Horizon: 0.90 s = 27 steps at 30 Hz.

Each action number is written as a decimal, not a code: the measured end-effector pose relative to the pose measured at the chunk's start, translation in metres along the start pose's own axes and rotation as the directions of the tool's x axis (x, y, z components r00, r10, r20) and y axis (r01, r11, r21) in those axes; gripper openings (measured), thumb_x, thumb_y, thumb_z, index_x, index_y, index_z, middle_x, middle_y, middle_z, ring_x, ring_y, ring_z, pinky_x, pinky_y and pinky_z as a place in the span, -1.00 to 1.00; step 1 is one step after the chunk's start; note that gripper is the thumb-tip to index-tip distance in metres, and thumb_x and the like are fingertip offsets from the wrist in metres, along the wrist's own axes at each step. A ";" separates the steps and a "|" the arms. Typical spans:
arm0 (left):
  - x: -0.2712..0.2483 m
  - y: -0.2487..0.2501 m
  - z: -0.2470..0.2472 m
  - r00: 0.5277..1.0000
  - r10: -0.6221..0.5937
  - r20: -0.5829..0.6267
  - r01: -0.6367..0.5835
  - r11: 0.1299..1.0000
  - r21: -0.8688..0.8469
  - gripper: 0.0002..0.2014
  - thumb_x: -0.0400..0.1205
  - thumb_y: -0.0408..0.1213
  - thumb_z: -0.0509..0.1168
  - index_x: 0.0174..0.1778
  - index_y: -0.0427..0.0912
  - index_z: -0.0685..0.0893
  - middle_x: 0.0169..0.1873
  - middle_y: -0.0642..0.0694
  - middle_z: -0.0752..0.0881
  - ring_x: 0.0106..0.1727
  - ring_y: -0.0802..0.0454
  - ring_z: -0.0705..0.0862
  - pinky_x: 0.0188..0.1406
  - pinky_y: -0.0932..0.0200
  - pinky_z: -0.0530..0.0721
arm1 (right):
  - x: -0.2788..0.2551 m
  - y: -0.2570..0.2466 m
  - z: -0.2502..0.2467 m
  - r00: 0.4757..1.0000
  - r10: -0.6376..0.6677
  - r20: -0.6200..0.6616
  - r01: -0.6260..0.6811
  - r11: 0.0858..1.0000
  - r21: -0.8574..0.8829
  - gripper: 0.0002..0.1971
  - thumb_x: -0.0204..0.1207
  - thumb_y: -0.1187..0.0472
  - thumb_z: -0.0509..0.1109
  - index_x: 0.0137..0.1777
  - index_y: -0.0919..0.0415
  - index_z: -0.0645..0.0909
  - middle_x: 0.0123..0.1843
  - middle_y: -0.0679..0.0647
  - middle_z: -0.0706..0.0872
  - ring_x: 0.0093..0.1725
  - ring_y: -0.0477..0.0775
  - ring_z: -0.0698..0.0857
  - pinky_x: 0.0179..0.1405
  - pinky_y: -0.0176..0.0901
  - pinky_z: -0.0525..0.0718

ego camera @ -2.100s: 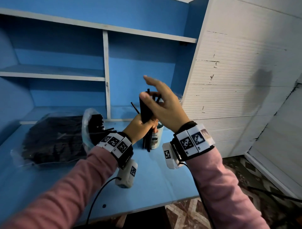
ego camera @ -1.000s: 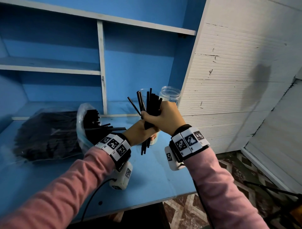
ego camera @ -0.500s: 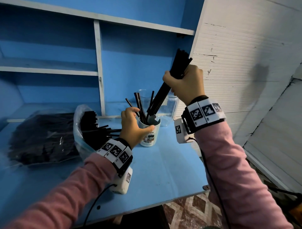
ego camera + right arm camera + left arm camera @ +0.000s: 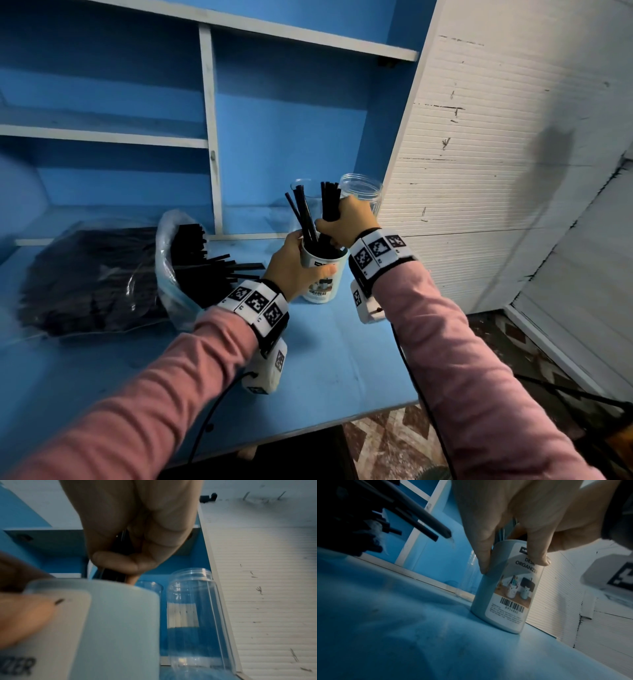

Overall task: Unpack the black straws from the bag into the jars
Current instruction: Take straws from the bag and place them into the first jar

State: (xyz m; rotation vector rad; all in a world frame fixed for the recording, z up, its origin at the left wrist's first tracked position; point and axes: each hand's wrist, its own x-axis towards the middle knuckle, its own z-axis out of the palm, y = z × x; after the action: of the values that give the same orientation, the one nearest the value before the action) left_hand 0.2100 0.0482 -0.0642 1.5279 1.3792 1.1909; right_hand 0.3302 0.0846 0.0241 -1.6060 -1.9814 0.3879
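Left hand (image 4: pixel 291 270) grips white cup (image 4: pixel 320 274) standing on blue table (image 4: pixel 335 359). Right hand (image 4: pixel 346 219) clasps black straw bundle (image 4: pixel 329 202), its lower ends inside the cup.

Blue shelving (image 4: pixel 209 144) behind blue tabletop (image 4: pixel 329 359), white ribbed panel (image 4: pixel 496 171) alongside.
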 end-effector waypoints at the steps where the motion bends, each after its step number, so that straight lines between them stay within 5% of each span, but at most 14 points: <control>1: 0.001 -0.001 0.000 1.000 0.004 0.006 -0.004 1.000 0.002 -0.23 0.37 -0.23 0.62 0.46 -0.10 0.39 0.24 0.01 0.66 0.25 0.06 0.63 0.35 -0.04 0.59 | -0.001 0.000 0.002 1.000 0.002 0.007 -0.002 1.000 0.016 -0.80 0.44 0.19 0.46 -0.22 0.36 0.63 -0.19 0.27 0.77 -0.21 0.20 0.76 -0.20 -0.07 0.71; 6: 0.001 -0.001 -0.001 1.000 0.010 0.015 -0.011 1.000 0.020 -0.26 0.40 -0.22 0.60 0.45 -0.11 0.39 0.27 -0.01 0.65 0.24 0.10 0.61 0.35 0.03 0.57 | -0.004 -0.004 0.002 0.997 -0.016 0.069 0.021 0.998 -0.063 -0.66 0.51 0.04 0.46 0.04 0.34 0.64 -0.11 0.16 0.69 -0.13 0.09 0.63 -0.28 -0.25 0.54; 10: -0.001 -0.001 -0.002 0.999 0.030 0.034 -0.032 0.998 0.052 -0.29 0.42 -0.17 0.58 0.47 -0.08 0.43 0.26 -0.04 0.69 0.29 0.02 0.64 0.30 0.04 0.60 | -0.007 0.002 0.006 0.998 0.019 0.066 -0.017 1.000 -0.020 -0.63 0.48 0.04 0.49 0.14 0.28 0.57 0.06 0.20 0.72 0.04 0.19 0.69 0.09 -0.01 0.68; 15: -0.005 0.003 -0.010 0.996 0.005 0.084 -0.010 0.998 0.058 -0.06 0.27 0.08 0.56 0.57 -0.03 0.34 0.42 -0.01 0.59 0.45 -0.01 0.54 0.40 -0.11 0.55 | -0.011 0.012 -0.002 0.995 0.054 0.082 -0.062 0.992 0.108 -0.60 0.51 0.09 0.47 0.29 0.25 0.60 0.11 0.16 0.77 0.04 0.17 0.74 0.08 -0.06 0.69; 19: -0.011 0.012 -0.028 0.998 -0.033 0.053 0.028 0.995 0.097 -0.16 0.47 -0.24 0.54 0.63 -0.13 0.25 0.56 -0.08 0.40 0.54 -0.08 0.42 0.51 -0.10 0.42 | -0.019 0.011 -0.023 0.988 0.014 -0.155 0.006 0.992 0.130 -0.71 0.57 0.27 0.28 0.24 0.27 0.65 0.09 0.20 0.78 0.05 0.25 0.75 0.18 0.08 0.67; 23: -0.026 0.029 -0.060 0.997 0.081 0.006 -0.081 0.990 0.112 -0.53 0.47 -0.39 0.50 0.28 0.01 0.61 0.27 -0.04 0.64 0.21 -0.05 0.68 0.22 0.07 0.65 | -0.035 -0.017 -0.041 0.885 -0.125 -0.447 0.206 0.969 0.137 -0.79 0.57 0.33 0.23 0.08 0.25 0.68 -0.02 0.10 0.76 -0.21 0.03 0.67 -0.20 -0.43 0.48; 27: -0.037 0.041 -0.098 0.979 0.181 -0.088 -0.165 0.972 0.168 -0.70 0.45 -0.31 0.50 -0.03 0.17 0.66 0.01 0.16 0.69 -0.01 0.15 0.70 -0.04 0.38 0.60 | -0.058 -0.061 -0.040 0.790 -0.266 -0.552 0.427 0.885 0.185 -0.84 0.52 0.36 0.25 -0.04 0.23 0.66 -0.11 0.02 0.73 -0.24 -0.05 0.63 -0.18 -0.34 0.57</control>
State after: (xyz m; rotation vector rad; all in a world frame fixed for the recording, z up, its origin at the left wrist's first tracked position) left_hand 0.1292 0.0000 -0.0024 1.7508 1.4627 1.3074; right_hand 0.3116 0.0092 0.0760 -0.9802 -1.6519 0.0859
